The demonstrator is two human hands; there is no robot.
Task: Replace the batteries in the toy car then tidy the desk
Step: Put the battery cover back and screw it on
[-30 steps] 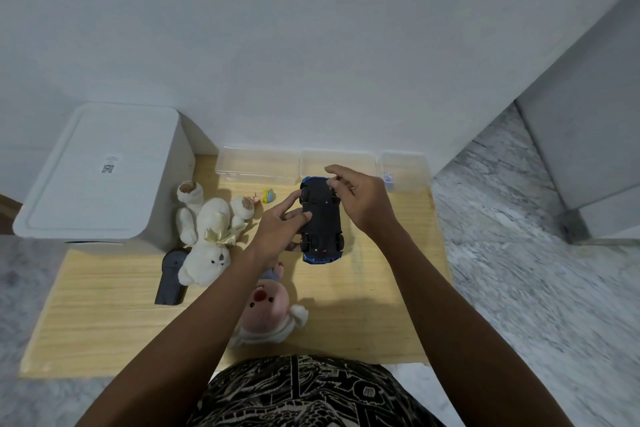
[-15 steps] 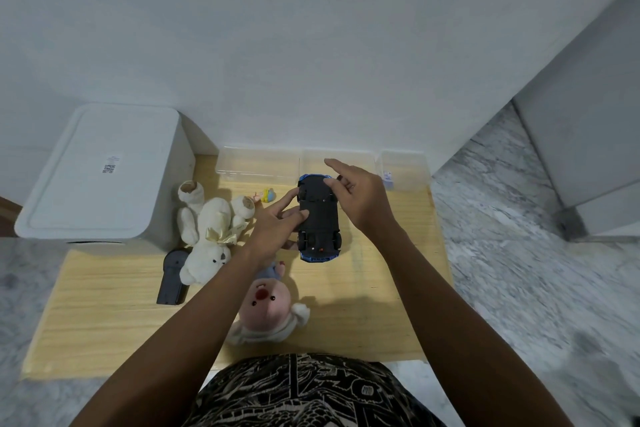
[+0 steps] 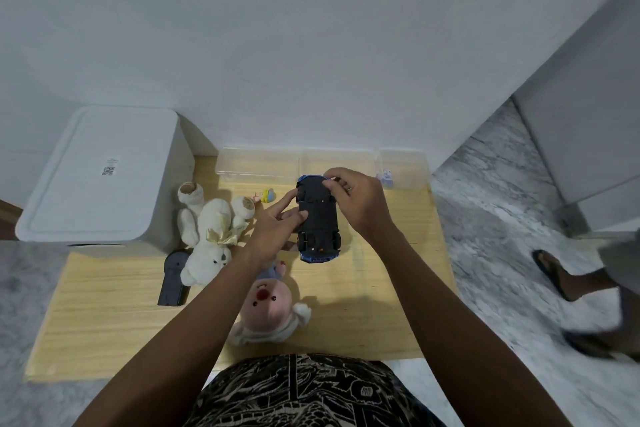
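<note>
A blue toy car [image 3: 318,218] is held upside down above the wooden desk [image 3: 363,305], its black underside facing me. My left hand [image 3: 273,229] grips its left side, thumb and fingers against the chassis. My right hand [image 3: 356,198] holds the car's far end, fingertips pressed on the underside near the front wheels. I see no loose batteries in view.
A white teddy bear [image 3: 211,229], a pink plush doll [image 3: 270,305], a black remote [image 3: 173,277] and a small yellow figurine [image 3: 267,195] lie on the desk. Clear plastic boxes [image 3: 259,166] line the back edge. A white bin [image 3: 100,177] stands left. A person's sandalled foot [image 3: 557,274] is at the right.
Both hands kept the upturned car in place, the right fingertips shifting slightly on its far end. A person's foot has come into view on the floor at the right.
</note>
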